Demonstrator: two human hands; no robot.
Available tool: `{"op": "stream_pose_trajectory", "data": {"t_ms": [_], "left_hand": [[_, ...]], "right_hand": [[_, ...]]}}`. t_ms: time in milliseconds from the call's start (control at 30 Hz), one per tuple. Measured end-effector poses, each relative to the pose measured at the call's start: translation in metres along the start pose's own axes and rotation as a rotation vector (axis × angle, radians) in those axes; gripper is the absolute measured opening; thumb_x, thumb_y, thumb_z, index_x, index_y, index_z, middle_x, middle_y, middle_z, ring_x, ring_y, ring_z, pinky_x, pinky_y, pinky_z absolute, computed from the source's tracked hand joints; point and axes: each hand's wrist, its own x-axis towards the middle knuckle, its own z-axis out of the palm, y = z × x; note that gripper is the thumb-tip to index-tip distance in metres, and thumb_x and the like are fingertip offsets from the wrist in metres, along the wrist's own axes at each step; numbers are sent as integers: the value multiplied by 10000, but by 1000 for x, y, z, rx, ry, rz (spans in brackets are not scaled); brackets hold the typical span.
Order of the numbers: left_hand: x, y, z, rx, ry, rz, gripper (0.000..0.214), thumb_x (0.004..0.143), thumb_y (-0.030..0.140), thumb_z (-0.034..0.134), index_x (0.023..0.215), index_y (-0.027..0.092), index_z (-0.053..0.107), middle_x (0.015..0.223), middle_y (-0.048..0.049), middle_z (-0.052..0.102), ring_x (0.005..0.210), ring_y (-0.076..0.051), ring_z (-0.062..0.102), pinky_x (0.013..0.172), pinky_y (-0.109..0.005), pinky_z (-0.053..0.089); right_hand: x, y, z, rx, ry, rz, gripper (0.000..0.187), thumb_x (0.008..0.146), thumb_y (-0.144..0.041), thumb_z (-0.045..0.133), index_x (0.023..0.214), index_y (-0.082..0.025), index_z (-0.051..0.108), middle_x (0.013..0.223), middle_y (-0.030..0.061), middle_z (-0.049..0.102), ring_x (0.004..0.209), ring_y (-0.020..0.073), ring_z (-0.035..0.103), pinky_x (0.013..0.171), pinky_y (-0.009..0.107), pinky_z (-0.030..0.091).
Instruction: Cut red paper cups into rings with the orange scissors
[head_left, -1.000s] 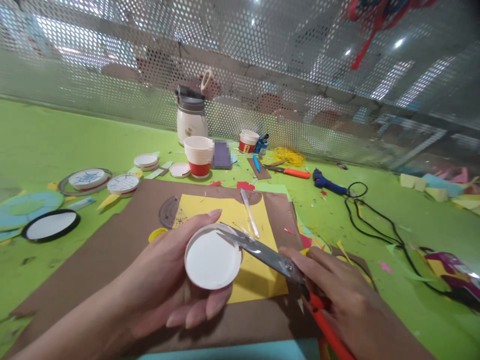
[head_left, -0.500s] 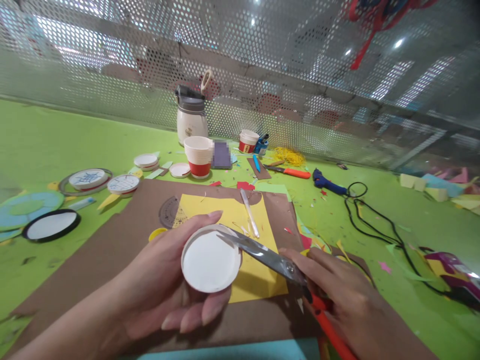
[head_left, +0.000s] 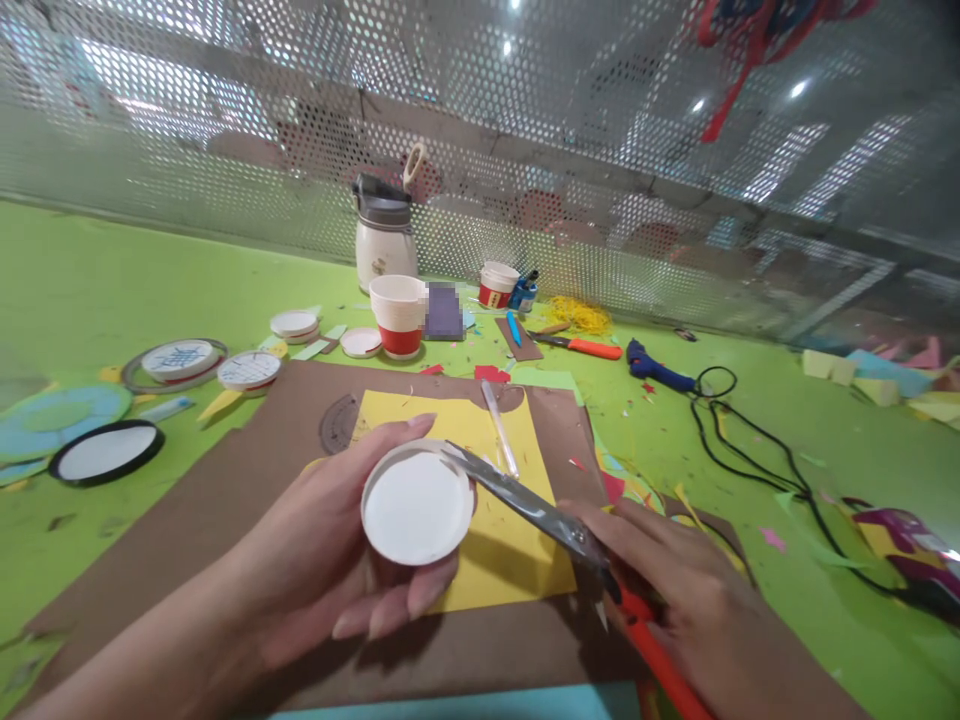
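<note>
left hand [head_left: 322,545] has a grip on a cup piece [head_left: 416,505] mid-frame, right hand [head_left: 679,575] lower right's holding scissors [head_left: 525,497]

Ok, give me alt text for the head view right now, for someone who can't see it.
The left hand holds a shallow round white piece while the right hand holds red-handled scissors at its rim. Yellow paper lies beneath on brown cardboard; a bottle and a blue glue gun are farther back on the green table.
</note>
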Motion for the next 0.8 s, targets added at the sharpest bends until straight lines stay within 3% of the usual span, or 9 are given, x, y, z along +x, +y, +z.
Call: {"op": "stream_pose_trajectory", "data": {"t_ms": [200, 333, 433, 500, 633, 800], "left_hand": [[0, 0, 2, -62, 2, 26, 613, 909, 583, 318, 692, 124, 661, 407, -117, 602, 248, -118, 493, 217, -131, 310], [-2, 1, 5, -74, -2, 134, 544, 930, 527, 323, 741, 137, 651, 428, -95, 601, 267, -113, 497, 238, -130, 309], [-2, 1, 4, -46, -61, 205, 478, 934, 481, 349, 806, 135, 653, 464, -85, 612, 303, -113, 508, 265, -135, 321], [-2, 0, 1, -11, -96, 241, 450, 933, 475, 369, 873, 135, 657, 511, -90, 636, 363, -133, 546, 298, -152, 352], [-5, -2, -3, 129, -193, 362, 376, 911, 444, 470, 1010, 136, 661, 700, -102, 684, 572, -179, 622, 459, -219, 458], [-11, 1, -2, 391, -186, 460, 307, 836, 378, 665, 1077, 188, 652, 868, -43, 642, 714, -144, 553, 614, -224, 448]], "right_hand": [[5, 4, 0, 209, -79, 95, 560, 746, -35, 532, 1253, -258, 618, 934, 27, 734, 879, 218, 714, 722, 302, 587], [14, 5, 3, 359, -65, 164, 378, 801, -81, 562, 1108, -262, 689, 841, 2, 745, 765, 205, 715, 637, 275, 568], [16, 8, 7, 249, -28, 281, 249, 878, -217, 578, 1105, -246, 676, 837, 17, 730, 752, 219, 708, 630, 298, 560], [15, 12, 11, 96, -34, 351, 300, 896, -290, 586, 1185, -225, 639, 893, 47, 706, 791, 240, 698, 675, 345, 562], [17, 18, 21, -52, -97, 267, 452, 869, -183, 579, 1320, -189, 544, 1054, 115, 634, 932, 271, 644, 785, 419, 541], [25, 16, 25, 23, -123, 112, 488, 796, -30, 588, 1244, -222, 596, 1037, 89, 627, 1012, 267, 551, 864, 428, 498]]}}
